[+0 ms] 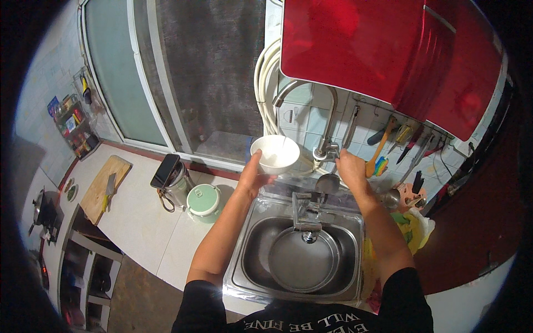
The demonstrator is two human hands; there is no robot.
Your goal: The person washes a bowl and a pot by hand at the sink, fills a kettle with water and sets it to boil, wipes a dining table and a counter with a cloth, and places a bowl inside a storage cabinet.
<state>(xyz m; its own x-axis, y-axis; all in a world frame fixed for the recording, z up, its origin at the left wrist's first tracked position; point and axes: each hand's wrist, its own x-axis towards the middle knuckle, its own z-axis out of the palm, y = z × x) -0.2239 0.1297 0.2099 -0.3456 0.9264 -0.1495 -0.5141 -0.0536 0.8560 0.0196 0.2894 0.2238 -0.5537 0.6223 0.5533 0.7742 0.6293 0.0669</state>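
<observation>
My left hand (251,175) grips a white bowl (280,155) by its rim, thumb over the near edge, above the back left of the sink. The bowl's inside faces me. My right hand (352,168) is closed around the small lever beside the base of a tall gooseneck tap (331,116), whose spout is turned left. Below my hands lies a stainless steel sink (255,266) with a round metal basin (304,260) in it. A second, angular tap (304,212) reaches over that basin. A dark ladle or spatula head (327,183) hangs between my hands.
A green-lidded container (204,200) and a metal canister with a phone (165,171) on top stand left of the sink. Farther left, a knife (109,191) lies on a wooden cutting board (118,166). Utensils hang under a red cabinet (354,45). Plastic bags (412,229) lie by my right forearm.
</observation>
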